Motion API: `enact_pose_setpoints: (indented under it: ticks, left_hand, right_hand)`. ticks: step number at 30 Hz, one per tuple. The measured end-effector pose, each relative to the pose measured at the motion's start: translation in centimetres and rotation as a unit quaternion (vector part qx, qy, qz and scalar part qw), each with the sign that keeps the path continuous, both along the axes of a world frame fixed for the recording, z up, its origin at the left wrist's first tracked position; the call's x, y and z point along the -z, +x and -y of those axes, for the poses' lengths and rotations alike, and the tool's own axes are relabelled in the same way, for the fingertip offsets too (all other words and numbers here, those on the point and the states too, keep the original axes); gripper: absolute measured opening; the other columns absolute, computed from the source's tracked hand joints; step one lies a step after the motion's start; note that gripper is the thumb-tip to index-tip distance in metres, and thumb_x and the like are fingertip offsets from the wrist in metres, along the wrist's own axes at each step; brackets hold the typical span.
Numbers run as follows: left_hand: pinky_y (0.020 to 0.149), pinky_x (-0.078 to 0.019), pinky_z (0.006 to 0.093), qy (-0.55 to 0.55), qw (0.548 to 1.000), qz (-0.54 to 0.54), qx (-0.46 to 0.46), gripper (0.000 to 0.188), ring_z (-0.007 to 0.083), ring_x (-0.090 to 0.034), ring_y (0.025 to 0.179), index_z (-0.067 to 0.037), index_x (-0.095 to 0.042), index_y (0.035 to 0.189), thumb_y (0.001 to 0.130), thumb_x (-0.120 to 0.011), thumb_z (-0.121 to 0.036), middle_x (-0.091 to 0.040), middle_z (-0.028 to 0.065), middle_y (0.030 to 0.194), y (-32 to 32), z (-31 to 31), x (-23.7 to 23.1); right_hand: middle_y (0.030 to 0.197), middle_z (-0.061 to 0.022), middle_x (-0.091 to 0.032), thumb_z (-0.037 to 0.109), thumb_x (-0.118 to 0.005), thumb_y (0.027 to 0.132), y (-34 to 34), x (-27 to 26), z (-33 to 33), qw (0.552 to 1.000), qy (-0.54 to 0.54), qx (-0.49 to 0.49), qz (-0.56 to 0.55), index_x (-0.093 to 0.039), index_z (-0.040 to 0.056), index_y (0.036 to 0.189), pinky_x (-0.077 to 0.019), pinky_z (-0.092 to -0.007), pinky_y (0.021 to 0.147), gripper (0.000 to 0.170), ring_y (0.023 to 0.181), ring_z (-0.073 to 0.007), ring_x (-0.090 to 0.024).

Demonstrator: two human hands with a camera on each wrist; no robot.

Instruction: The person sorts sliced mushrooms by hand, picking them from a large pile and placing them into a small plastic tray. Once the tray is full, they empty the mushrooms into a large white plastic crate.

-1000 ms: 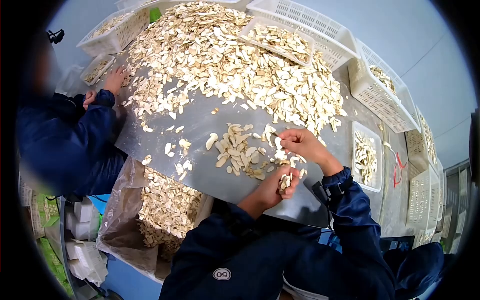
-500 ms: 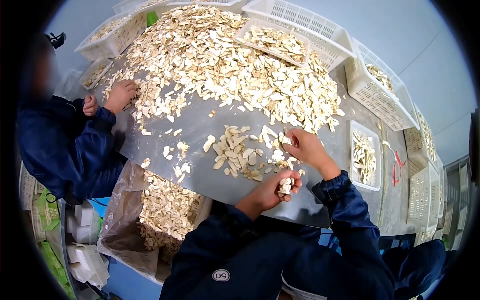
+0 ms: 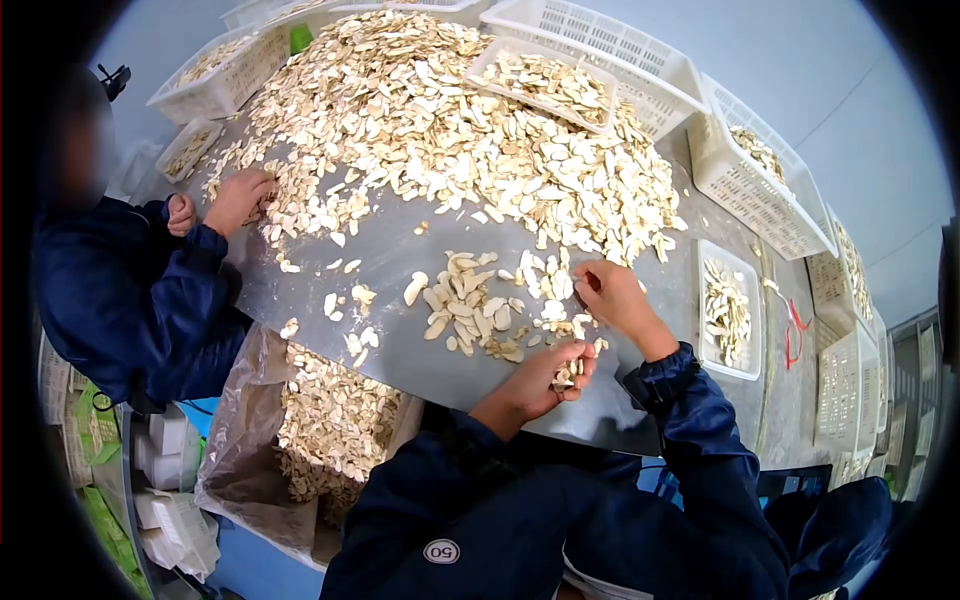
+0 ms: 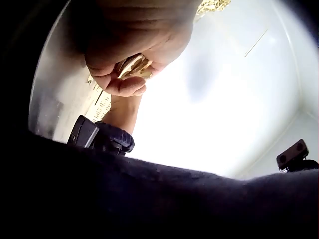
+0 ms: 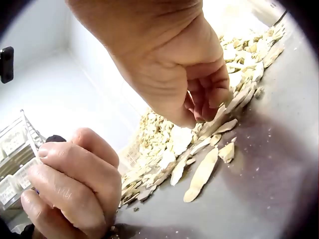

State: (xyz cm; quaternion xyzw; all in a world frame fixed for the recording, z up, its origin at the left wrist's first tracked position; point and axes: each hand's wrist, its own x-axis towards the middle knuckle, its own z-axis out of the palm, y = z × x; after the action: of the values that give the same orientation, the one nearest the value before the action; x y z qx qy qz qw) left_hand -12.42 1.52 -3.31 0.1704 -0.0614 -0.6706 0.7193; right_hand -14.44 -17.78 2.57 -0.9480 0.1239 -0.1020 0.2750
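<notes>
My left hand (image 3: 540, 385) curls round several pale dried slices (image 3: 567, 375) near the table's front edge. They show between thumb and fingers as a small bundle of slices (image 4: 133, 65) in the left wrist view. To its upper right, my right hand (image 3: 618, 300) reaches down with bent fingers to loose slices on the tabletop. In the right wrist view, its fingertips (image 5: 217, 97) are right at the slices (image 5: 204, 174); I cannot tell whether they pinch one. A small spread of larger cream slices (image 3: 470, 300) lies left of both hands.
A large heap of slices (image 3: 400, 110) covers the back of the metal table (image 3: 400, 240). White baskets (image 3: 760, 190) line its far edge; a shallow tray (image 3: 753, 300) stands at right. Another person (image 3: 140, 290) works at left, beside a plastic-lined container (image 3: 240, 450) holding slices.
My right hand has shifted slightly right and turned down toward the loose slices. My left hand stays nearly in place, still holding its bundle. The other person's hand has moved lower beside the heap.
</notes>
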Motion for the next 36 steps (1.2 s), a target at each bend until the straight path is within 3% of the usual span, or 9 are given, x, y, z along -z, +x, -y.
enact_pose_setpoints:
  ticks: [10, 13, 16, 19, 22, 25, 28, 32, 36]
  left_hand:
    - [0.051, -0.0396, 0.0243, -0.005, 1.000, 0.008, -0.007, 0.021, 0.0109, -0.052, 0.069, -0.006, -0.057, 0.108, 0.102, -0.051, -0.026, -0.056, 0.0048, 0.085, -0.1, 0.0, 0.2]
    - [0.052, -0.0390, 0.0242, -0.016, 1.000, 0.005, -0.005, 0.021, 0.0107, -0.052, 0.069, -0.006, -0.057, 0.108, 0.103, -0.050, -0.026, -0.056, 0.0045, 0.085, -0.1, 0.0, 0.2]
    - [0.052, -0.0385, 0.0239, -0.019, 1.000, 0.006, -0.003, 0.021, 0.0104, -0.052, 0.068, -0.006, -0.057, 0.108, 0.103, -0.050, -0.026, -0.056, 0.0041, 0.085, 0.0, 0.0, 0.1]
    - [0.052, -0.0384, 0.0237, -0.018, 1.000, 0.014, -0.007, 0.021, 0.0100, -0.052, 0.068, -0.007, -0.057, 0.108, 0.103, -0.050, -0.026, -0.056, 0.0039, 0.085, -0.1, 0.1, 0.2]
    - [0.052, -0.0384, 0.0237, -0.015, 1.000, 0.013, -0.006, 0.021, 0.0098, -0.052, 0.068, -0.007, -0.057, 0.107, 0.102, -0.050, -0.026, -0.056, 0.0038, 0.085, 0.0, 0.1, 0.1]
    - [0.051, -0.0384, 0.0238, -0.024, 1.000, 0.017, -0.010, 0.021, 0.0098, -0.052, 0.068, -0.007, -0.057, 0.108, 0.102, -0.050, -0.026, -0.056, 0.0038, 0.084, -0.1, 0.0, 0.2]
    - [0.051, -0.0385, 0.0241, -0.017, 1.000, 0.013, -0.011, 0.020, 0.0097, -0.051, 0.067, -0.006, -0.057, 0.108, 0.102, -0.051, -0.025, -0.056, 0.0040, 0.084, -0.1, -0.1, 0.1]
    - [0.051, -0.0382, 0.0238, -0.022, 1.000, 0.004, -0.011, 0.025, 0.0111, -0.052, 0.068, -0.008, -0.057, 0.109, 0.104, -0.046, -0.029, -0.056, 0.0043, 0.084, -0.1, 0.2, 0.7]
    - [0.052, -0.0381, 0.0243, 0.000, 0.998, -0.042, -0.053, 0.033, 0.0138, -0.053, 0.068, -0.009, -0.058, 0.112, 0.105, -0.041, -0.037, -0.058, 0.0052, 0.087, 0.3, 0.0, -0.4]
  right_hand:
    - [0.073, -0.0099, -0.063, 0.017, -0.071, 0.082, 0.7, 1.0, -0.4, 0.999, 0.038, 0.010, -0.026, -0.063, 0.0032, 0.092, -0.0499, -0.0350, 0.063, 0.019, 0.065, -0.0247, -0.061]
    - [0.075, -0.0109, -0.063, 0.012, -0.069, 0.082, 0.2, 1.9, 0.9, 0.982, 0.186, 0.012, -0.036, -0.065, 0.0031, 0.097, -0.0504, -0.0343, 0.064, 0.018, 0.065, -0.0248, -0.061]
    - [0.078, -0.0119, -0.065, 0.010, -0.068, 0.082, -0.3, 1.7, 1.7, 0.992, 0.114, 0.043, -0.013, -0.067, 0.0027, 0.102, -0.0513, -0.0348, 0.065, 0.021, 0.067, -0.0257, -0.062]
    - [0.077, -0.0033, -0.063, 0.013, -0.067, 0.089, -0.2, 2.1, 2.1, 0.996, 0.027, 0.043, 0.077, -0.065, 0.0023, 0.108, -0.0492, -0.0283, 0.062, 0.022, 0.065, -0.0141, -0.057]
    - [0.081, -0.0123, -0.067, 0.010, -0.068, 0.084, 0.0, 1.0, 0.4, 0.999, 0.023, 0.013, 0.022, -0.066, 0.0033, 0.111, -0.0524, -0.0347, 0.067, 0.028, 0.070, -0.0271, -0.065]
    - [0.079, -0.0113, -0.066, 0.010, -0.069, 0.083, 0.2, 0.6, -1.1, 0.999, 0.053, 0.001, 0.003, -0.066, 0.0038, 0.114, -0.0521, -0.0361, 0.065, 0.031, 0.068, -0.0277, -0.064]
    - [0.068, -0.0069, -0.057, 0.011, -0.070, 0.083, 0.2, 1.0, -0.9, 0.996, 0.084, 0.001, -0.003, -0.061, 0.0011, 0.090, -0.0468, -0.0325, 0.059, 0.015, 0.062, -0.0174, -0.055]
    - [0.064, -0.0009, -0.050, 0.012, -0.068, 0.086, -0.6, -0.6, 0.5, 0.992, 0.108, 0.011, -0.057, -0.050, 0.0019, 0.077, -0.0426, -0.0282, 0.058, 0.023, 0.062, -0.0086, -0.046]
    - [0.071, 0.0064, -0.058, 0.020, -0.067, 0.093, -1.8, -2.0, 2.0, 0.905, 0.372, -0.114, -0.172, -0.065, 0.0037, 0.087, -0.0449, -0.0246, 0.064, 0.018, 0.069, -0.0043, -0.051]
